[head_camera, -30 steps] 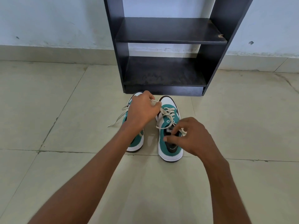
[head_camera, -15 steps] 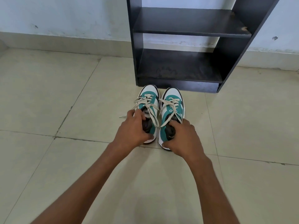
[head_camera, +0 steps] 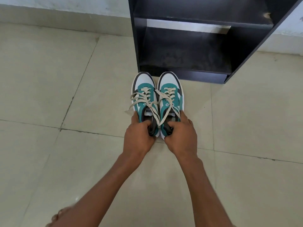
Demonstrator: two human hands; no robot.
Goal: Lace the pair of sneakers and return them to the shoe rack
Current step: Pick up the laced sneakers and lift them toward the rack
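Observation:
Two white, teal and dark grey sneakers with cream laces stand side by side, toes toward the black shoe rack (head_camera: 268, 46). My left hand (head_camera: 139, 136) grips the heel of the left sneaker (head_camera: 142, 89), thumb inside its opening. Likewise my right hand (head_camera: 182, 136) holds the right sneaker (head_camera: 171, 86) at the heel, with its thumb inside. Both are laced, and loose lace ends hang over the sides and openings. The toes sit just in front of the rack's lowest shelf (head_camera: 183, 58). The heels are hidden by my hands.
The rack stands against a pale wall (head_camera: 57, 5) on a beige tiled floor (head_camera: 49, 79). Its two visible shelves hold nothing. Part of my foot (head_camera: 57, 217) shows at the bottom left edge.
My hands left the laces and took hold of both sneakers at the heels. The pair now sits closer together and nearer the rack, and my view has moved forward.

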